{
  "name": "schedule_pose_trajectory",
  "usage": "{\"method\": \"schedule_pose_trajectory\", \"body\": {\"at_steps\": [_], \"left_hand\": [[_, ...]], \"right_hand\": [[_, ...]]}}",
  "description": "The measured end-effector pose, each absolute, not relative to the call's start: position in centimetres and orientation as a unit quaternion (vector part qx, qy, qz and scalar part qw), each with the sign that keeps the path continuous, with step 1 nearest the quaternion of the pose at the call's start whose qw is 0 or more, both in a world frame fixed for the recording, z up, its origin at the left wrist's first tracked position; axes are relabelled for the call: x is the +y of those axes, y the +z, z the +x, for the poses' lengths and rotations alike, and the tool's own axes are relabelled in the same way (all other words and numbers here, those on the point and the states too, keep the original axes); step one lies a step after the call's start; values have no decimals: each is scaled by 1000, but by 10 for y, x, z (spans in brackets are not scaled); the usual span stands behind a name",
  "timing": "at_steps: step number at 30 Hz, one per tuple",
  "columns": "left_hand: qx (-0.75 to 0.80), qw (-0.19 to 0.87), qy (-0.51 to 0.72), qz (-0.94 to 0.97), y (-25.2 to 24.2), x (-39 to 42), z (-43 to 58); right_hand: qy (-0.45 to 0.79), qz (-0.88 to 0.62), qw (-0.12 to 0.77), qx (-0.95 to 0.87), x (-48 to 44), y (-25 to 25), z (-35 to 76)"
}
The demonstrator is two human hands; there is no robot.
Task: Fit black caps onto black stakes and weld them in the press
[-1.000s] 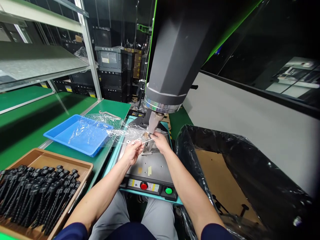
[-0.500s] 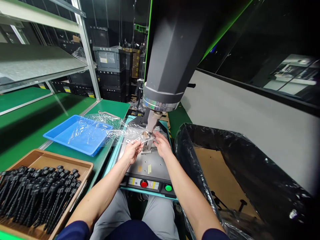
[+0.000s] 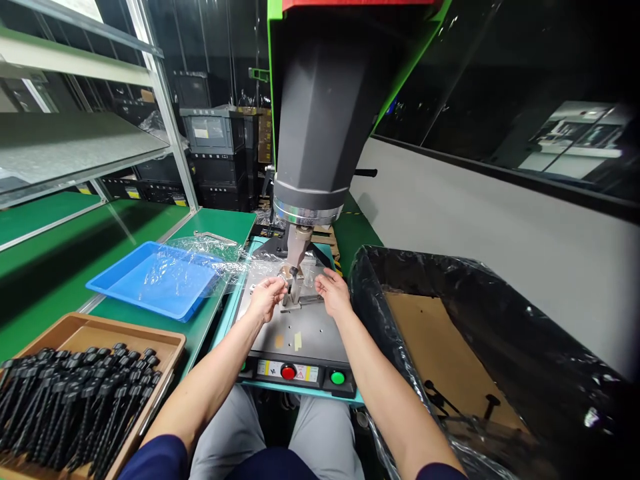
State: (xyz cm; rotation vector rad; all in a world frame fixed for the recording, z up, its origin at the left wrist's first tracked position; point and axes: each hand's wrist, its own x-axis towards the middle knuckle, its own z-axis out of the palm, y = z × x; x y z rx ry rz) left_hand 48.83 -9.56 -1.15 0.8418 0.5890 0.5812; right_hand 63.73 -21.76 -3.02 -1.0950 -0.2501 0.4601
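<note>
My left hand [image 3: 269, 298] is closed in a pinch just left of the small metal fixture [image 3: 296, 297] on the press plate; what its fingertips hold is too small to make out. On the fixture's other side, my right hand [image 3: 333, 292] has its thumb and fingertips brought together, and its contents are unclear. Above the fixture comes down the metal horn [image 3: 299, 245] of the grey press head [image 3: 314, 127]. A small black part [image 3: 293, 271] shows at the horn's lower end. Clear plastic film [image 3: 233, 265] stretches from the blue tray [image 3: 133, 293] towards the fixture.
A brown tray [image 3: 176, 341] of black ribbed ties with square heads stands at front left. The press has a red button [image 3: 288, 372] and a green button [image 3: 338, 378]. A bin lined with black plastic [image 3: 395, 333] stands right, with cardboard and some black pieces inside.
My right hand has drawn away to the right from the fixture, and its fingers have curled together. My left hand stays pinched beside the fixture. The camera view has shifted slightly.
</note>
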Motion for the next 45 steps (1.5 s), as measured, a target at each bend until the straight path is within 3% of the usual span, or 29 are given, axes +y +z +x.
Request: {"method": "schedule_pose_trajectory", "body": {"at_steps": [45], "left_hand": [[270,835,276,392,-19,-109,500]], "right_hand": [[241,-494,832,-68,-213,-40,640]]}}
